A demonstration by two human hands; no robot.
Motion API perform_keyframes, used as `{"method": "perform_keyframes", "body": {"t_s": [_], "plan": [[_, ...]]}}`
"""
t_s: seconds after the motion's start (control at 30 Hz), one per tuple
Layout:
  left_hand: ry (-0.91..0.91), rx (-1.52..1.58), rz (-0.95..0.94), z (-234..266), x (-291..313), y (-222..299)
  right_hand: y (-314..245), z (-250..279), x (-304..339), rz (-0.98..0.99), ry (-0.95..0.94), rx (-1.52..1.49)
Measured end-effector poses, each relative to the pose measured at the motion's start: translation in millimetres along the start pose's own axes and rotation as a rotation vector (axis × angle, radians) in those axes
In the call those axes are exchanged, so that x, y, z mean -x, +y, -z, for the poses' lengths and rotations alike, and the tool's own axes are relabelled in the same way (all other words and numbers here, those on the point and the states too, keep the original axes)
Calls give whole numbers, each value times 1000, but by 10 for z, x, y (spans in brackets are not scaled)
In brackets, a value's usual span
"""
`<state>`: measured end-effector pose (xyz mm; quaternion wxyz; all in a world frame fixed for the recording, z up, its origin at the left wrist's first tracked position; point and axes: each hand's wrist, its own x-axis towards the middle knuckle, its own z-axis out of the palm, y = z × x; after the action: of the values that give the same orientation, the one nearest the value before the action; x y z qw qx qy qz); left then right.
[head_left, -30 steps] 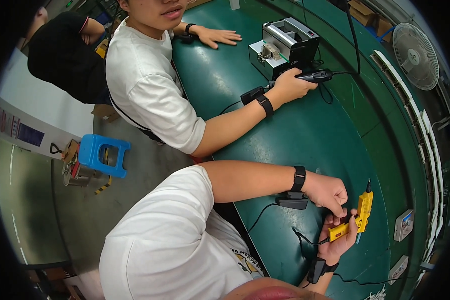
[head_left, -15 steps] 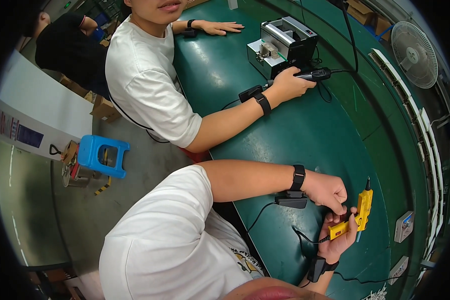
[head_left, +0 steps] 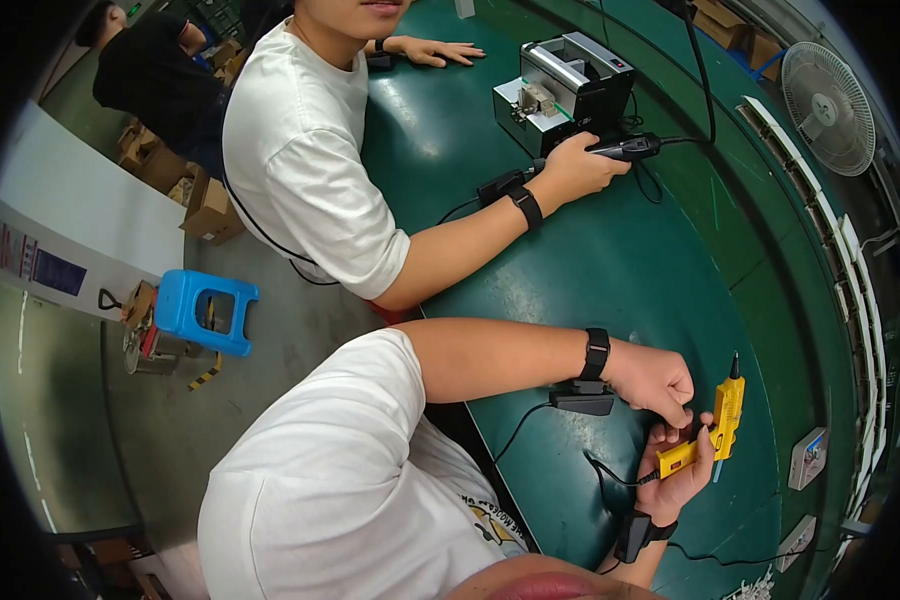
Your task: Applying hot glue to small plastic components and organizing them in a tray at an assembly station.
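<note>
My right hand is closed around the handle of a yellow hot glue gun. Its black nozzle points away toward the far side, and a short bluish glue stick pokes from the back end. A black cord leaves the handle's base. My left hand is curled into a fist just beside the gun, its thumb close to the right fingertips. What the fist holds, if anything, is hidden. Both wrists carry black straps with small black boxes, and cables run from them.
On the green table a co-worker's hand holds a black corded tool beside a silver-and-black machine. A fan stands far right, near white strips. Left on the floor are a blue stool and cardboard boxes.
The co-worker's head and upper body have shifted slightly right, as has the person in black behind. My hands and the glue gun look the same.
</note>
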<state>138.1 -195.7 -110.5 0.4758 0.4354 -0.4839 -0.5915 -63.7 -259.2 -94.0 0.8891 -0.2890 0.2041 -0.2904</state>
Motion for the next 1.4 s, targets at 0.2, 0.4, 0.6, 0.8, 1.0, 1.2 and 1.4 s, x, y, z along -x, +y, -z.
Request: {"method": "perform_keyframes", "body": {"t_s": [0.2, 0.4, 0.6, 0.8, 1.0, 1.2, 1.4], "plan": [[6, 81, -33, -40, -4, -49, -8, -25, 16, -6, 19, -1], [10, 29, -74, -49, -7, -49, -23, -56, 53, -3, 24, 0], [15, 5, -51, -50, 46, 8, -16, -35, 52, -27, 27, -14], [-8, -6, -11, -54, 45, 121, -64, -82, 79, 2, 36, 9], [25, 38, -72, -28, 14, -22, -16, -40, 26, -12, 8, -2], [13, 84, -52, -69, 16, 19, -14, -12, 17, 0, 22, -3], [-22, -13, 7, -33, 74, 143, -42, -37, 39, 9, 45, 14]]}}
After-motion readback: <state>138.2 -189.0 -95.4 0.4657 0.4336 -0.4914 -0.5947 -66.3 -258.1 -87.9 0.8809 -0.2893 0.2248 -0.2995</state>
